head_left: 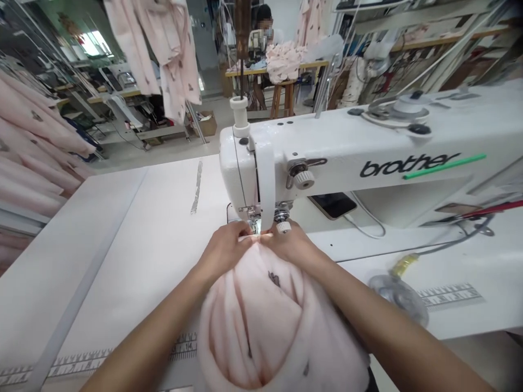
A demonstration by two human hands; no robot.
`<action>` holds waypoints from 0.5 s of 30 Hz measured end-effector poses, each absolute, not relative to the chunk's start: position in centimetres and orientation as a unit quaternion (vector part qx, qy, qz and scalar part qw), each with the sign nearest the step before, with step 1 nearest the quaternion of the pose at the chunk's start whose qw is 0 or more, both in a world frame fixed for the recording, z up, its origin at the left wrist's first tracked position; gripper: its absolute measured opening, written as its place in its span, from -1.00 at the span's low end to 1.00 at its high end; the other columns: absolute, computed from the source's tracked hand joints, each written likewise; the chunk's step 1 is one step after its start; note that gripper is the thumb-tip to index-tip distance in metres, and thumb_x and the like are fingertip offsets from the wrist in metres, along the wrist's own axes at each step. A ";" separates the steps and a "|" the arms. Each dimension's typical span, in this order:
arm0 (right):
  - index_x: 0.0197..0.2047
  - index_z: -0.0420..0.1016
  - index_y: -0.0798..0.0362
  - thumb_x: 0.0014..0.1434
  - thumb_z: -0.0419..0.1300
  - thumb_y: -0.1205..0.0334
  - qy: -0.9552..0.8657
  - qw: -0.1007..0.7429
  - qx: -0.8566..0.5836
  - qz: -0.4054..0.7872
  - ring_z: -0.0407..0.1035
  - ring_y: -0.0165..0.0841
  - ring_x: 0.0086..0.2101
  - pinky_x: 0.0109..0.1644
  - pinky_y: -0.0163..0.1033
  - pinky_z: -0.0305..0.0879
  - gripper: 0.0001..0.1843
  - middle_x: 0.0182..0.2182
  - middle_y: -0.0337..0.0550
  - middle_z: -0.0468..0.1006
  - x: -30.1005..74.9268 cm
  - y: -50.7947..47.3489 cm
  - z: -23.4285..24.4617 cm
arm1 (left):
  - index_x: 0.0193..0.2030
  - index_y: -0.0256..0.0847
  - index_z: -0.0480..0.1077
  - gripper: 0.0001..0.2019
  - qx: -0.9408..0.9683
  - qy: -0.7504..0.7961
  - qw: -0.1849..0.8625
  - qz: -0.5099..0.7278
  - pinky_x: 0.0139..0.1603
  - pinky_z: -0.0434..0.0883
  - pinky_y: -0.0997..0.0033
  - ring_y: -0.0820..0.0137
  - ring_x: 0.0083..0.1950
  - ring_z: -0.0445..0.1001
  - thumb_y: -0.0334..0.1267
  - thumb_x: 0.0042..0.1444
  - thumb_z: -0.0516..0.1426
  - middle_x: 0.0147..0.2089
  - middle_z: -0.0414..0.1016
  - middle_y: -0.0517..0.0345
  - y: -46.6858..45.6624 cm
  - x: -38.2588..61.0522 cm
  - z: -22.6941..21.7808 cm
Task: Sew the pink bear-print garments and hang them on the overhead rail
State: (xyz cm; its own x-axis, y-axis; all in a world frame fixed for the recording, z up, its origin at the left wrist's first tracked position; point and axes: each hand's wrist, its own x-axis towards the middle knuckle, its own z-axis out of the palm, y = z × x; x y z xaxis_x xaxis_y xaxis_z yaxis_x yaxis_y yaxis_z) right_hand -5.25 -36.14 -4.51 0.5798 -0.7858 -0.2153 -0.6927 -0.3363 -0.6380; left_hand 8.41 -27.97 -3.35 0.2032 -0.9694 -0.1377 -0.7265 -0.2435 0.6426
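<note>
Head cam view, and the pale pink printed cloth (261, 321) sits in a big soft bunch right in front of the sewing machine (327, 147), with its edge drawn up to the presser foot (254, 224). The left hand (224, 250) and the right hand (290, 245) are nearly touching, both curled down and pinching the cloth just by the foot, so neither is open and both have hold of it. Looks to me like the edge is being fed in for stitching. I'd say the next move calls for keeping that edge flat and lined up under the foot, because all that bulk could easily drag it off line. The machine is white with "brother" on the arm, and it sits on a smooth white table (122, 261) with a printed ruler strip (449, 294) near the front. A phone (333, 205) lies under the machine arm with a white cable attached. Over on the left, pink garments (32, 147) hang in rows, more (171, 54) hang higher up, and across the room a person (261, 32) sits behind a pile of pink cloth (284, 62) on a wooden table (245, 71)
</note>
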 end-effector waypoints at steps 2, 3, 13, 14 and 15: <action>-0.35 0.44 0.05 0.02 0.17 0.21 0.458 0.346 -0.816 -0.065 0.35 -0.28 -0.37 -0.44 -0.33 0.13 -0.88 -0.39 -0.16 0.50 -5.3 -36.2 -4.6 | -0.39 -0.17 0.31 -0.86 0.737 -0.574 0.226 -0.278 -0.37 0.20 0.48 0.39 -0.34 0.36 -0.19 0.04 0.00 -0.39 0.39 0.24 -28.0 8.6 -3.5; -0.36 0.44 0.06 0.01 0.18 0.21 0.460 0.340 -0.818 -0.067 0.35 -0.29 -0.38 -0.45 -0.34 0.12 -0.89 -0.40 -0.16 0.50 -5.3 -36.2 -4.6 | -0.38 -0.17 0.32 -0.86 0.732 -0.576 0.227 -0.283 -0.35 0.21 0.47 0.38 -0.32 0.37 -0.21 0.04 -0.01 -0.37 0.41 0.22 -28.0 8.7 -3.5; -0.47 0.39 0.08 0.00 0.15 0.28 0.489 0.297 -0.817 -0.075 0.28 -0.35 -0.51 -0.51 -0.33 0.05 -0.94 -0.52 -0.19 0.43 -5.6 -36.3 -3.7 | -0.40 -0.18 0.35 -0.86 0.754 -0.558 0.252 -0.239 -0.24 0.26 0.40 0.33 -0.20 0.40 -0.29 0.03 -0.02 -0.29 0.46 0.17 -28.7 8.2 -3.8; -0.46 0.40 0.08 0.00 0.15 0.29 0.488 0.292 -0.819 -0.076 0.27 -0.35 -0.51 -0.52 -0.33 0.05 -0.94 -0.52 -0.20 0.43 -5.6 -36.3 -3.7 | -0.39 -0.19 0.35 -0.86 0.756 -0.553 0.255 -0.241 -0.24 0.26 0.39 0.32 -0.20 0.40 -0.28 0.04 -0.02 -0.28 0.46 0.16 -28.7 8.2 -3.9; -0.45 0.40 0.07 0.00 0.15 0.28 0.487 0.287 -0.821 -0.077 0.27 -0.36 -0.52 -0.52 -0.33 0.05 -0.94 -0.52 -0.20 0.43 -5.6 -36.3 -3.8 | -0.37 -0.19 0.34 -0.87 0.757 -0.549 0.259 -0.242 -0.23 0.27 0.38 0.31 -0.19 0.40 -0.28 0.04 -0.02 -0.27 0.46 0.15 -28.7 8.3 -4.1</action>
